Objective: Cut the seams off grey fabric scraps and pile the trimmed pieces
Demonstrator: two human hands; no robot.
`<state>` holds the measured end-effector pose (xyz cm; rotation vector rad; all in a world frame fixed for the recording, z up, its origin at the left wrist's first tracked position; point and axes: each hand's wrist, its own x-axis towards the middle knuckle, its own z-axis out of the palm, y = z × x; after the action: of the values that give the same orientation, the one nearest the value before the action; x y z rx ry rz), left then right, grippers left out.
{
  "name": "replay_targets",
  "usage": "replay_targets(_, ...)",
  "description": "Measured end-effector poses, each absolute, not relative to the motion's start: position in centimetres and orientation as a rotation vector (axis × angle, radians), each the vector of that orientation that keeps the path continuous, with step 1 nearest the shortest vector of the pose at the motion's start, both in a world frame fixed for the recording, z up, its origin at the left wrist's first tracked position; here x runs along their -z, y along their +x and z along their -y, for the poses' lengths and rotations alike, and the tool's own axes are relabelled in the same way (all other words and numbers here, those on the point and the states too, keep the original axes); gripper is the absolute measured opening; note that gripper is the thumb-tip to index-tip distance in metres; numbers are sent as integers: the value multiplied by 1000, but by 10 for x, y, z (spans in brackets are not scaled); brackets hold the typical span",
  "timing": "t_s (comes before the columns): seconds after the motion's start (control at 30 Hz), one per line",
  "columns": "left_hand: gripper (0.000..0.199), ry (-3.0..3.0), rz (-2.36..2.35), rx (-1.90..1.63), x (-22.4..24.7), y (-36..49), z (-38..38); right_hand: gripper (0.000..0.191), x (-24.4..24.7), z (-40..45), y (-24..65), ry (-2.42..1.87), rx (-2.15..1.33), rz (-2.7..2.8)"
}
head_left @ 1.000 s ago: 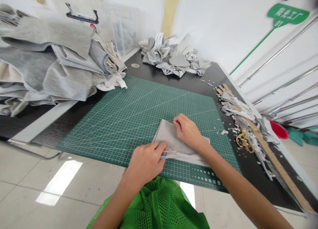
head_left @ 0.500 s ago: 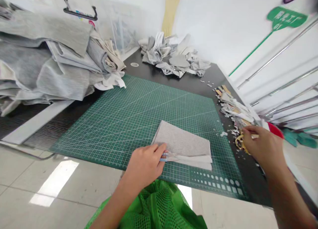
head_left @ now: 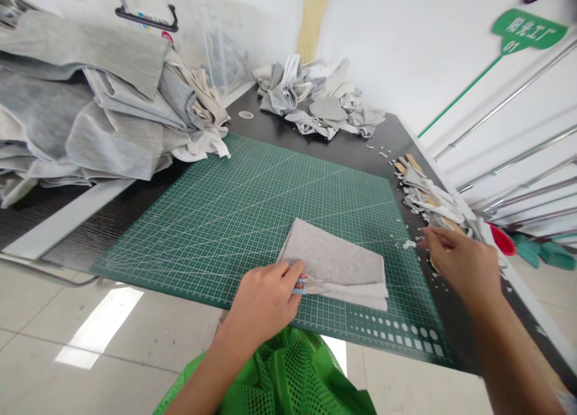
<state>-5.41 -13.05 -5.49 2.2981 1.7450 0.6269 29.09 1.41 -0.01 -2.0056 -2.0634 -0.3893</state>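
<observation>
A folded piece of light grey fabric (head_left: 338, 256) lies near the front right of the green cutting mat (head_left: 216, 205). At the fabric's left end my left hand (head_left: 270, 292) has its fingers closed on a small light-blue tool (head_left: 300, 286), which rests against the fabric's lower fold. My right hand (head_left: 460, 259) is over the mat's right edge, fingers drawn together; whether anything is between them is too small to tell. Just beneath it, yellow-handled scissors (head_left: 433, 263) are mostly hidden.
Stacked grey fabric (head_left: 103, 102) fills the left side. A heap of scraps (head_left: 315, 99) sits at the back. Shredded scraps (head_left: 428, 193) line the right edge of the black table (head_left: 360, 157). A red container (head_left: 501, 239) and metal rods (head_left: 518, 133) stand beyond.
My right hand has moved slightly left, off the yellow scissors and towards the mat. My left hand stays on the blue tool at the fabric.
</observation>
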Motion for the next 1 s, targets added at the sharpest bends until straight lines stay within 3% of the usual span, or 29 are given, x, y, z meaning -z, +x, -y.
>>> replay_targets(0.23, 40, 2300, -1726, -641, 54, -54, 129, 22, -5, -3, 184, -1151, -239, 2352)
replay_targets(0.4, 37, 2286, -1722, -627, 52, -55, 128, 16, 7, -14, 108, -823, -682, 2530)
replay_targets(0.77, 36, 2248, -1671, -612, 47, -56, 128, 11, 38, -32, 86, -741, -741, 2567)
replay_targets(1.0, 39, 2263, -1677, -616, 51, -57, 127, 16, 42, -26, 83, -635, -478, 2668)
